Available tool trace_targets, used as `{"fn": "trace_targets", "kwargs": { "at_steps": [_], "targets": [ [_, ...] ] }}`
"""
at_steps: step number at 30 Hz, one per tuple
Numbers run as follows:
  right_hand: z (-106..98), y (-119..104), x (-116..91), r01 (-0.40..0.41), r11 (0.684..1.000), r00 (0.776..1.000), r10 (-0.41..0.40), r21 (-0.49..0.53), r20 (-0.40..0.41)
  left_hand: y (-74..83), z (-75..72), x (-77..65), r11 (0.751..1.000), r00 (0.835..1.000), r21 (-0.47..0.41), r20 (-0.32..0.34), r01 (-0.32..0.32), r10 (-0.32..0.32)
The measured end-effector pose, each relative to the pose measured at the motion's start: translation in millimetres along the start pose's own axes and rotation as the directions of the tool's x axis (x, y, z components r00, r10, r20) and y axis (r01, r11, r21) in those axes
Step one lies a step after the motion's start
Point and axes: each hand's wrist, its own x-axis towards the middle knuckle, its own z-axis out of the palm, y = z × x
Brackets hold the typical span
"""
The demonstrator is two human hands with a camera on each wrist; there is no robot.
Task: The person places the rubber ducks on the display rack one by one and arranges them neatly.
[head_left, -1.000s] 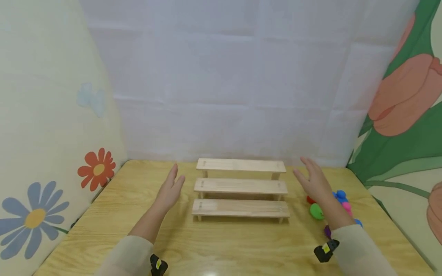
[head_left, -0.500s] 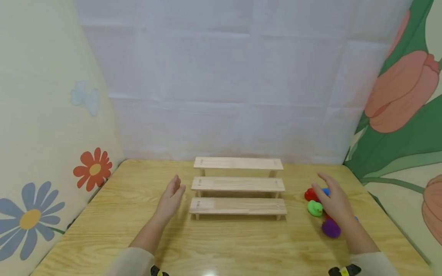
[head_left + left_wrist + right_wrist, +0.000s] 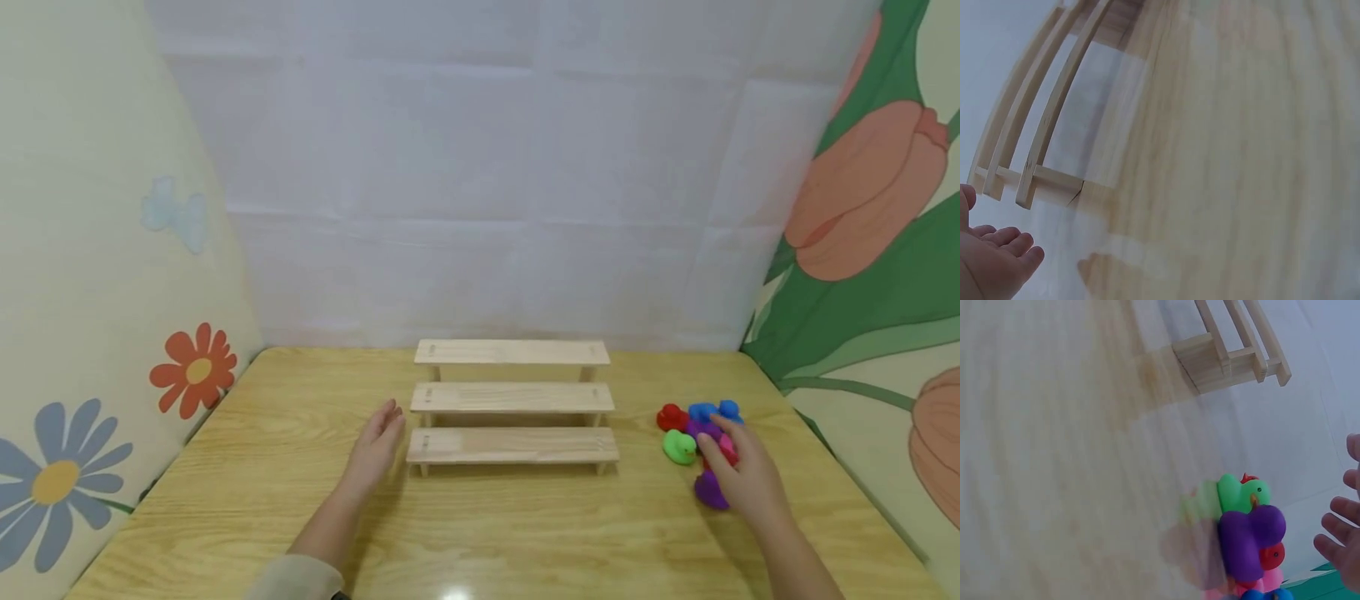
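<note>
My right hand (image 3: 750,479) hovers over a cluster of rubber ducks on the right of the table, fingers apart and relaxed. The ducks include a green one (image 3: 679,447), a red one (image 3: 671,417), a pink one (image 3: 727,450) partly behind my fingers, and a purple one (image 3: 709,490) nearest the front. In the right wrist view, a purple duck (image 3: 1244,540) stands in front of the green one. My left hand (image 3: 373,446) is held just left of a three-step wooden rack (image 3: 513,446), fingers relaxed, holding nothing.
The wood-grain table (image 3: 480,525) carries the rack at its middle. Blue ducks (image 3: 727,409) lie at the back of the cluster. A white cloth (image 3: 480,167) hangs behind, with flower-printed panels (image 3: 60,467) at both sides.
My right hand has come down and toward the front right, over the ducks, uncovering more of them. My left hand has lowered slightly beside the rack.
</note>
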Motion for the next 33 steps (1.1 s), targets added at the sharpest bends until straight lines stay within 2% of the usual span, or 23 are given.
{"fn": "trace_targets", "kwargs": {
  "at_steps": [6,11,15,19,26,33],
  "targets": [
    [2.6,9.2,-9.8,-0.061,0.998,0.998,0.061,-0.019,0.006,-7.6,9.3,-1.5,1.0,1.0,-0.01,-0.022,0.009,-0.009],
    [7.5,12.8,-16.6,-0.109,0.994,0.994,0.109,0.01,-0.01,-12.7,20.2,-3.3,0.999,0.997,-0.037,-0.083,0.003,-0.006],
    [12.3,15.4,-21.1,-0.2,0.979,0.98,0.199,0.047,0.015,-16.4,26.3,-4.2,0.996,0.992,-0.085,-0.124,-0.013,0.002],
    [17.9,19.5,-23.5,-0.267,0.963,0.964,0.267,0.047,0.015,-18.1,30.1,-4.4,0.991,0.99,-0.129,-0.138,-0.015,-0.003],
    [23.9,25.3,-25.6,-0.259,0.966,0.965,0.258,-0.012,-0.04,-19.6,33.2,-4.8,0.992,0.993,-0.126,-0.117,-0.007,-0.008],
    [27.7,30.9,-26.7,-0.282,0.959,0.959,0.28,-0.034,-0.047,-21.3,36.5,-5.2,0.989,0.991,-0.148,-0.129,0.013,-0.032]
  ]
}}
